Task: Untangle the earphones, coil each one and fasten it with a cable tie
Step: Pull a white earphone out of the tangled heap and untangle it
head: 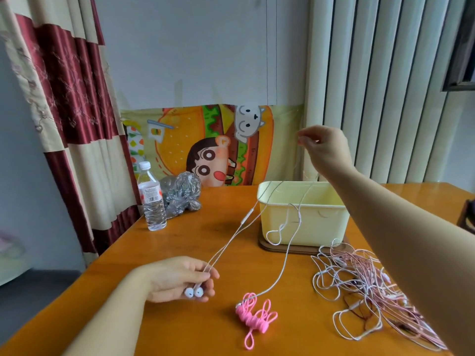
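Orange counter (205,242) noted: left hand (180,278) pinches the white earphone (193,292) buds, right hand (322,145) grips its raised cord, which trails past the pink ties (253,317) and could snag the tangled pile (365,286).

The right forearm is covering part of the tangled pile of earphone cables (359,283), and the pile is running under it toward the frame's lower right edge. A dark object (468,214) at the right edge is being cut off, too little showing to tell what it is. The yellow bin (303,222) is hiding its own inside. The thin cable at the right hand (321,147) is fading against the blinds
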`<action>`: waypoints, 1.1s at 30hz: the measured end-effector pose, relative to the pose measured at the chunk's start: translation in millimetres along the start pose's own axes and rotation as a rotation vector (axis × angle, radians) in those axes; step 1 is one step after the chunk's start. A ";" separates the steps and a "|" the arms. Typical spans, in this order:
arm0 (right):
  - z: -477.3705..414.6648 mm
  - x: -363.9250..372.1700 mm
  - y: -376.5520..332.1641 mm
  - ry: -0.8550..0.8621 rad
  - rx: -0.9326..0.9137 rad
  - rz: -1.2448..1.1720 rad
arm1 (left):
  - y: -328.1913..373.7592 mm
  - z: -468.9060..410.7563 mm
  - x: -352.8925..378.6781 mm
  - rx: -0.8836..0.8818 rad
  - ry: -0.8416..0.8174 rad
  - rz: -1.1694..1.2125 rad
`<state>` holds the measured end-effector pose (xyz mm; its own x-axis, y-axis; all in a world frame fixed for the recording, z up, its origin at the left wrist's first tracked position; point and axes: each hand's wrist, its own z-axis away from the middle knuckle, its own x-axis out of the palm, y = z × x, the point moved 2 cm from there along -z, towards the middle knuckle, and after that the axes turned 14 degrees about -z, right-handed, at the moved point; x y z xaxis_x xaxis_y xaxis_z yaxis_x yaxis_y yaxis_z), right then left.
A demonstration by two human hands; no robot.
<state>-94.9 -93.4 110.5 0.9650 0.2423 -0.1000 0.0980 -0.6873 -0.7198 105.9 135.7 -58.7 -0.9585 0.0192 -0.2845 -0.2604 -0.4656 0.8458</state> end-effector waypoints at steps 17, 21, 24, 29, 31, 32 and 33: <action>69.1 1.6 79.9 -0.312 0.426 0.053 | 88.9 60.9 -45.5 0.890 0.219 1.191; 80.6 -0.8 59.8 -0.634 0.571 -0.054 | 92.9 50.7 -65.0 0.870 0.713 1.258; 78.9 -7.9 29.9 -0.854 0.591 -0.115 | 79.1 34.0 -75.1 0.721 0.849 1.242; 72.2 -15.1 -45.3 -1.072 0.311 0.029 | 63.3 10.0 -58.2 0.512 0.918 1.220; 72.3 -16.3 -76.3 -1.107 0.153 0.068 | 59.2 2.4 -43.0 0.550 0.824 1.285; 72.5 -16.5 -89.8 -1.108 0.078 0.074 | 57.6 1.8 -37.3 0.513 0.812 1.071; 72.9 -16.5 -101.2 -1.098 0.019 0.064 | 61.7 0.1 -27.4 0.433 0.750 0.797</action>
<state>-138.5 22.0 134.9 0.2260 0.6900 -0.6876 0.0427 -0.7122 -0.7006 116.0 106.5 1.3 -0.5978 -0.7341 0.3220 0.2256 0.2314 0.9463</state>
